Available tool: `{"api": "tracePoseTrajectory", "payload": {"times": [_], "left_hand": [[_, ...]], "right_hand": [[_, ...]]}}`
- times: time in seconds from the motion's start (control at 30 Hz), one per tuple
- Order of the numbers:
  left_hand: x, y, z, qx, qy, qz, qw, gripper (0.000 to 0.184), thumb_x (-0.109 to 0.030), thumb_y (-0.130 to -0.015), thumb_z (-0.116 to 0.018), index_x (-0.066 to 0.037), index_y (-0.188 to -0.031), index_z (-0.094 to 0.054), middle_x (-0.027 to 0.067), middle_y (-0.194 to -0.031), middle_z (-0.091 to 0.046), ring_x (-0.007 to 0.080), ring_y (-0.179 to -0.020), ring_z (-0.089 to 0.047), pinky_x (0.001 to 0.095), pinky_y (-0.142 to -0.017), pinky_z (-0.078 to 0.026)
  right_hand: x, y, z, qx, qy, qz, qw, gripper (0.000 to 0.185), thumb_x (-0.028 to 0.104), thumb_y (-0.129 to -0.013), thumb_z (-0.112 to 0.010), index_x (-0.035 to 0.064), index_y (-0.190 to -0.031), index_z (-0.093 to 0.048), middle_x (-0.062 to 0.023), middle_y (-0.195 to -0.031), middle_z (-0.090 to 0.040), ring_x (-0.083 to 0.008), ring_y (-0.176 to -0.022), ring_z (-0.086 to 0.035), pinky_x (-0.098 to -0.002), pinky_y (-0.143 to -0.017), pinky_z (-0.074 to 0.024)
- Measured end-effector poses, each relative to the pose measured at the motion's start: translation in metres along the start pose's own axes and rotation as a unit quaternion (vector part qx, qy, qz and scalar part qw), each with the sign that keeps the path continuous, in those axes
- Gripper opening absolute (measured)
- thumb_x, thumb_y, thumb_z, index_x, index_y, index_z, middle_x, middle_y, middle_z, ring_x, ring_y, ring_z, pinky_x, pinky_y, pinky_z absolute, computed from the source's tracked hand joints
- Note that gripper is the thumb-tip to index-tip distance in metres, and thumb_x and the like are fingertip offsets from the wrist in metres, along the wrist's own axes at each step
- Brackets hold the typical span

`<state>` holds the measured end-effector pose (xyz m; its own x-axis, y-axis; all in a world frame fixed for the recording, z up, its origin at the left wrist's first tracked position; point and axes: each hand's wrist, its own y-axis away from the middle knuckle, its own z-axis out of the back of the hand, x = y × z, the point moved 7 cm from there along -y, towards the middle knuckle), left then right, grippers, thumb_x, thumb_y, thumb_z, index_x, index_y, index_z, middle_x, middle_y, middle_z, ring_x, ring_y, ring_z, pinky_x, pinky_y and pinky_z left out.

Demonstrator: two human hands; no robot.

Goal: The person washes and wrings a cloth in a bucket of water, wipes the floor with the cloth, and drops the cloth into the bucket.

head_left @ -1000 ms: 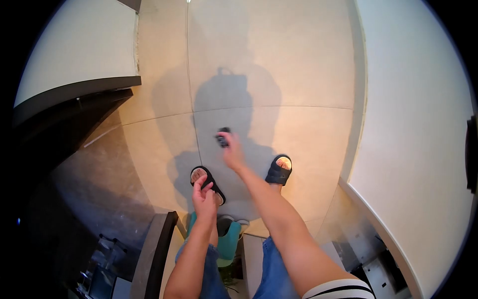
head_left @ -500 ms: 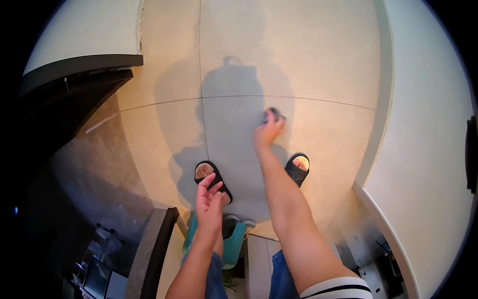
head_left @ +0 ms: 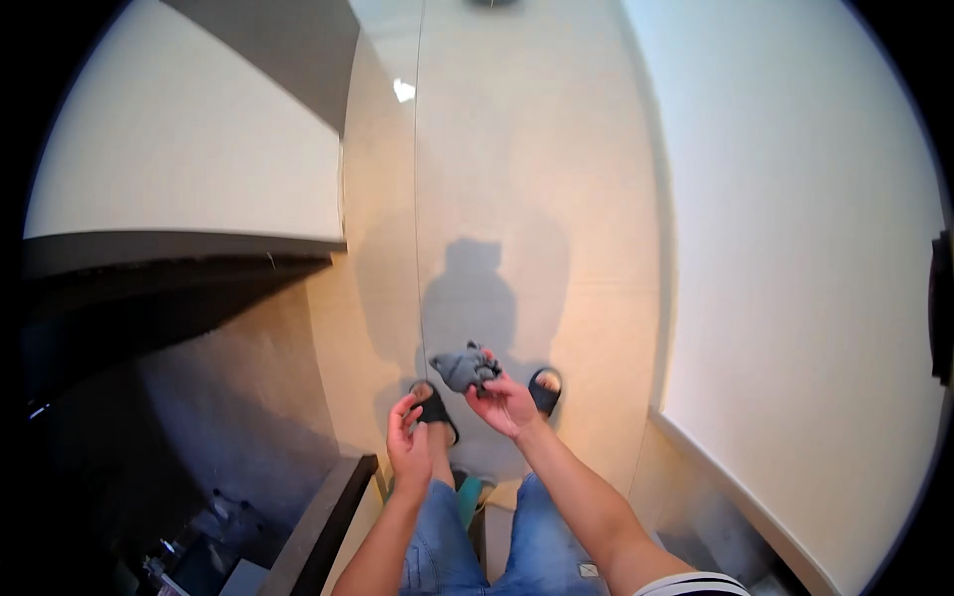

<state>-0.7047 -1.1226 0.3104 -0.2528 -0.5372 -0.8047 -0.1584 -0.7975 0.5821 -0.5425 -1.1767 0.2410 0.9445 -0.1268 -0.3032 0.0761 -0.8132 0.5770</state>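
My right hand (head_left: 505, 407) is closed around a small grey object (head_left: 462, 370) with a pointed corner at its left end and darker lumpy parts near my fingers. A little red shows at its top edge; its exact kind I cannot make out. The hand is in front of me, above the floor between my feet. My left hand (head_left: 408, 447) is beside my left leg, fingers loosely bent and apart, with nothing in it. Dark open-toed slippers are on my feet, the left slipper (head_left: 444, 417) partly hidden by my hand, the right slipper (head_left: 546, 395) behind my right hand.
Pale tiled floor (head_left: 537, 179) stretches ahead between a white surface (head_left: 775, 248) on the right and a white cabinet-like block (head_left: 189, 149) with a dark edge on the left. Behind my legs is a turquoise object (head_left: 469, 499). A dark-edged counter (head_left: 333, 517) stands at lower left.
My right hand has come back toward my body with the grey object, which now shows more fully. My left hand stays near my left leg. The view has shifted, showing more floor ahead.
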Motion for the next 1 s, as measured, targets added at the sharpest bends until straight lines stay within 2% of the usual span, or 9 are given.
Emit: {"api": "tracePoseTrajectory", "payload": {"times": [0.13, 0.2, 0.33, 0.37, 0.47, 0.57, 0.67, 0.87, 1.0], "left_hand": [[-0.09, 0.034, -0.046, 0.079, 0.023, -0.065, 0.994, 0.044, 0.007, -0.091, -0.052, -0.004, -0.134, -0.054, 0.0084, -0.127, -0.057, 0.0126, -0.115, -0.053, 0.0255, -0.098, -0.043], [-0.158, 0.065, -0.075, 0.108, -0.032, -0.099, 0.989, 0.037, -0.001, -0.096, -0.056, -0.006, -0.132, -0.058, 0.0065, -0.118, -0.057, 0.0091, -0.094, -0.059, 0.0215, -0.078, -0.05], [-0.263, 0.116, -0.113, 0.187, -0.09, -0.157, 0.965, 0.033, -0.01, -0.097, -0.06, -0.009, -0.131, -0.062, 0.0025, -0.12, -0.062, 0.0093, -0.102, -0.058, 0.0225, -0.08, -0.048], [-0.293, 0.128, -0.123, 0.208, -0.112, -0.168, 0.957, 0.033, -0.011, -0.098, -0.06, -0.01, -0.131, -0.062, 0.0019, -0.122, -0.062, 0.0103, -0.107, -0.058, 0.0232, -0.08, -0.047], [-0.344, 0.145, -0.127, 0.226, -0.119, -0.189, 0.948, 0.037, -0.014, -0.098, -0.061, -0.008, -0.135, -0.057, 0.0033, -0.122, -0.063, 0.0141, -0.11, -0.058, 0.0273, -0.093, -0.047], [-0.387, 0.169, -0.131, 0.233, -0.099, -0.289, 0.923, 0.046, -0.018, -0.1, -0.059, -0.012, -0.144, -0.048, 0.0054, -0.131, -0.059, 0.0177, -0.116, -0.056, 0.0327, -0.097, -0.048], [-0.423, 0.216, -0.147, 0.315, 0.046, -0.127, 0.94, 0.055, -0.021, -0.101, -0.059, -0.015, -0.151, -0.038, 0.0062, -0.132, -0.056, 0.0189, -0.12, -0.054, 0.0354, -0.099, -0.048], [-0.429, 0.196, -0.168, 0.404, 0.091, -0.172, 0.894, 0.045, -0.025, -0.101, -0.058, -0.019, -0.143, -0.044, 0.0059, -0.125, -0.058, 0.0165, -0.114, -0.059, 0.0352, -0.094, -0.053], [-0.413, 0.156, -0.148, 0.376, 0.135, -0.059, 0.915, 0.027, -0.027, -0.102, -0.057, -0.016, -0.126, -0.052, 0.0032, -0.116, -0.061, 0.0143, -0.102, -0.064, 0.0295, -0.081, -0.057]], "right_hand": [[0.033, 0.105, -0.111, 0.032, 0.094, 0.024, 0.995, 0.054, -0.001, -0.09, -0.053, 0.0188, -0.141, -0.046, -0.0114, -0.132, -0.051, -0.0262, -0.111, -0.057, -0.0373, -0.094, -0.0522], [0.043, 0.166, -0.177, 0.016, 0.126, 0.049, 0.991, 0.041, 0.006, -0.093, -0.057, 0.0191, -0.132, -0.054, -0.0081, -0.125, -0.056, -0.024, -0.11, -0.058, -0.0372, -0.088, -0.0529], [0.073, 0.234, -0.254, -0.031, 0.273, 0.126, 0.953, 0.021, 0.024, -0.095, -0.066, 0.0196, -0.115, -0.062, -0.0023, -0.109, -0.061, -0.0164, -0.099, -0.059, -0.0346, -0.07, -0.0516], [0.077, 0.257, -0.292, -0.07, 0.377, 0.154, 0.911, 0.014, 0.03, -0.094, -0.069, 0.0203, -0.103, -0.063, 0.0042, -0.104, -0.063, -0.0068, -0.095, -0.059, -0.0271, -0.06, -0.047], [0.097, 0.295, -0.352, -0.029, 0.524, 0.218, 0.823, 0.011, 0.03, -0.096, -0.067, 0.0208, -0.102, -0.065, 0.0058, -0.1, -0.064, -0.0049, -0.09, -0.06, -0.0225, -0.058, -0.0453], [0.084, 0.337, -0.419, -0.015, 0.577, 0.293, 0.762, 0.025, 0.031, -0.098, -0.063, 0.0209, -0.12, -0.059, 0.0034, -0.11, -0.062, -0.0043, -0.093, -0.06, -0.0218, -0.061, -0.0495], [0.046, 0.352, -0.447, 0.033, 0.57, 0.287, 0.769, 0.04, 0.027, -0.098, -0.061, 0.0205, -0.136, -0.048, -0.0014, -0.121, -0.058, -0.0091, -0.098, -0.061, -0.0237, -0.068, -0.0544], [-0.019, 0.315, -0.449, 0.08, 0.587, 0.237, 0.77, 0.065, 0.008, -0.089, -0.063, 0.0154, -0.146, -0.033, -0.0099, -0.13, -0.049, -0.0197, -0.11, -0.059, -0.0344, -0.084, -0.0585], [-0.013, 0.268, -0.438, 0.012, 0.717, 0.249, 0.651, 0.065, 0.015, -0.09, -0.068, 0.0121, -0.145, -0.034, -0.0106, -0.128, -0.05, -0.0206, -0.111, -0.059, -0.0347, -0.081, -0.0598]]}}
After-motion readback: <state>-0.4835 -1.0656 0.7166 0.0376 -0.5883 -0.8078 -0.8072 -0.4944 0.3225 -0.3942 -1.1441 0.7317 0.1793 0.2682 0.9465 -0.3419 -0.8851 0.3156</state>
